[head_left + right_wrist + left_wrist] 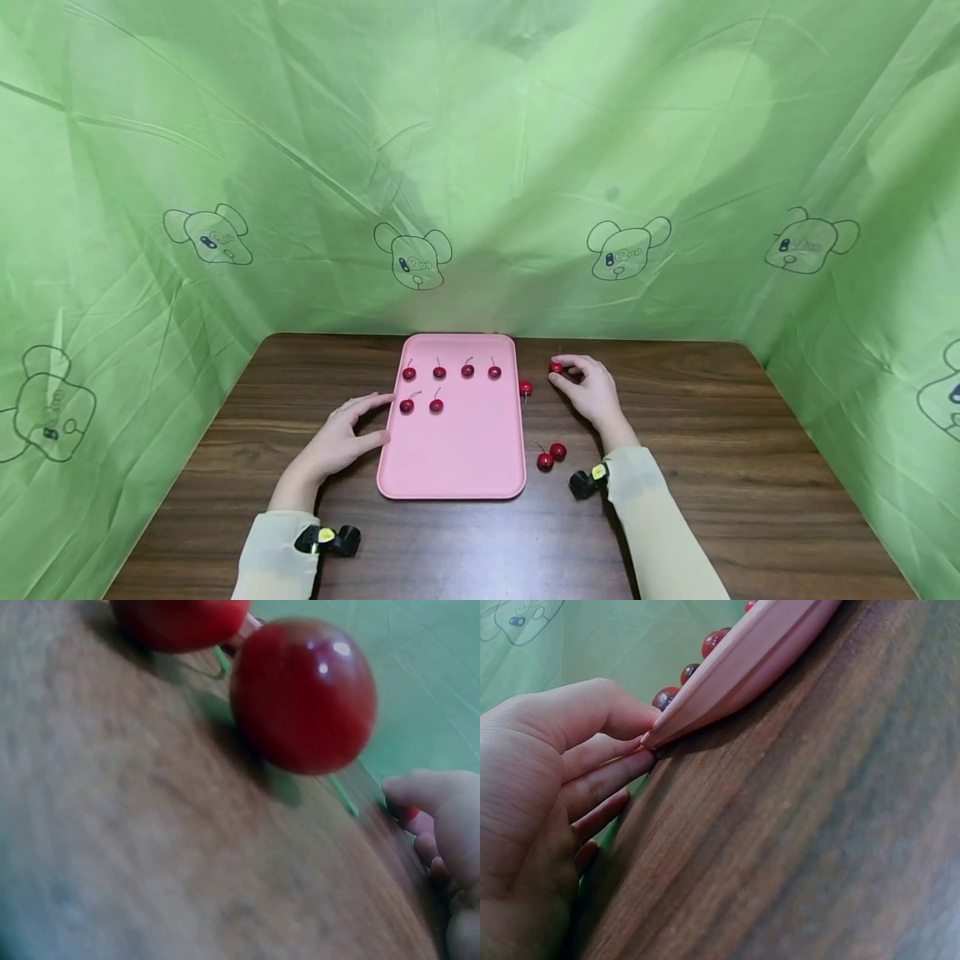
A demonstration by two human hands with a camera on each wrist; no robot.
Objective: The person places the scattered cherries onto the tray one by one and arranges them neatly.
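Note:
A pink tray lies on the table. Toward its far end is a row of several red cherries, with two more cherries in a second row on the left. My left hand touches the tray's left rim with thumb and fingertips spread apart; the left wrist view shows those fingers right at the rim. Right of the tray, my right hand pinches a cherry between thumb and fingers. In the right wrist view only a bit of that cherry shows between them.
One cherry sits close by the tray's right edge. Two others lie together nearer the front, between tray and right wrist. Green cloth hangs behind and beside the brown wooden table.

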